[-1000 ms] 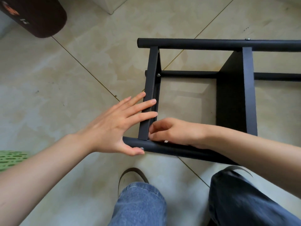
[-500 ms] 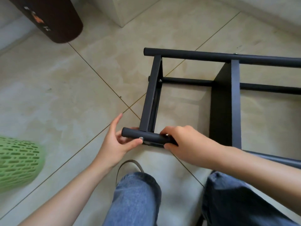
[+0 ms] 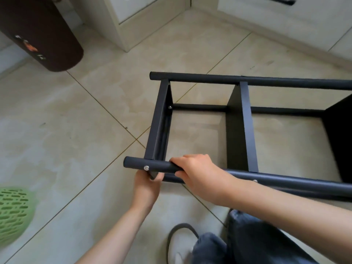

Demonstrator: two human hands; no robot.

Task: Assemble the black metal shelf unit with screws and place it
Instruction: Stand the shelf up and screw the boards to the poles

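On a beige tiled floor (image 3: 62, 130), a black metal shelf unit (image 3: 245, 126) lies on its side in the middle and right of the view, its round posts running left to right and flat shelf panels standing between them. The right hand (image 3: 198, 173) is curled over the near post (image 3: 152, 166), gripping it. The left hand (image 3: 147, 187) reaches up beneath that post's left end and holds the corner of the end panel; its fingertips are hidden. A silver screw head (image 3: 146, 168) shows on the post between the two hands.

The frame looks stiff and moderately heavy, with smooth painted tubes that could slip; the posts near the panel joints seem the surest places to hold.

At far left stands a dark brown bin (image 3: 47, 39) bearing a small orange mark, too blurred to read. A green perforated basket (image 3: 13, 214) sits at the near left edge. No legible writing appears anywhere
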